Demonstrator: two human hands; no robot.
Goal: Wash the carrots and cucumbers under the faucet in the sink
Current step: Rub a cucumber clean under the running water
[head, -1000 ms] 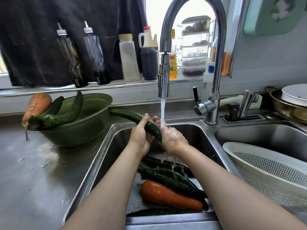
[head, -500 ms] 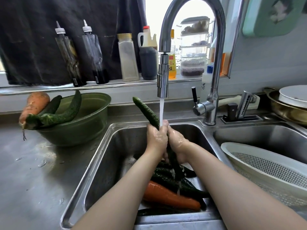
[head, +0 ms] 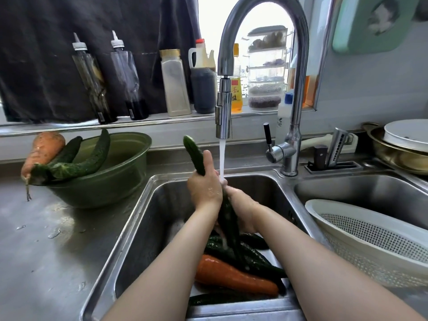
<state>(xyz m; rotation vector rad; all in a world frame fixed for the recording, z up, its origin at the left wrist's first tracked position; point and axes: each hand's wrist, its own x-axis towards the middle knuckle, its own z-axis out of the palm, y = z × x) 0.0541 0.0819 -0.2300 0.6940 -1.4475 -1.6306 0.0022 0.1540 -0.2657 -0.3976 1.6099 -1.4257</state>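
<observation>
I hold a long dark green cucumber (head: 195, 154) steeply upright over the left sink (head: 148, 205), under the running faucet (head: 224, 117). My left hand (head: 205, 187) grips its upper part; my right hand (head: 243, 206) wraps its lower part. The water stream lands where the two hands meet. On the sink bottom lie a wet carrot (head: 234, 275) and several cucumbers (head: 254, 258). A green bowl (head: 115, 181) on the counter at left carries another carrot (head: 44, 151) and two cucumbers (head: 85, 163) across its rim.
A white colander (head: 370, 237) leans in the right sink basin. Bottles and jars line the window sill behind the faucet. A knife holder and a metal bowl with a white plate stand at the right. The steel counter at left is wet.
The cucumber has swung from lying nearly level to the left to standing steeply upright. Both hands have shifted along it, the right hand sliding down lower.
</observation>
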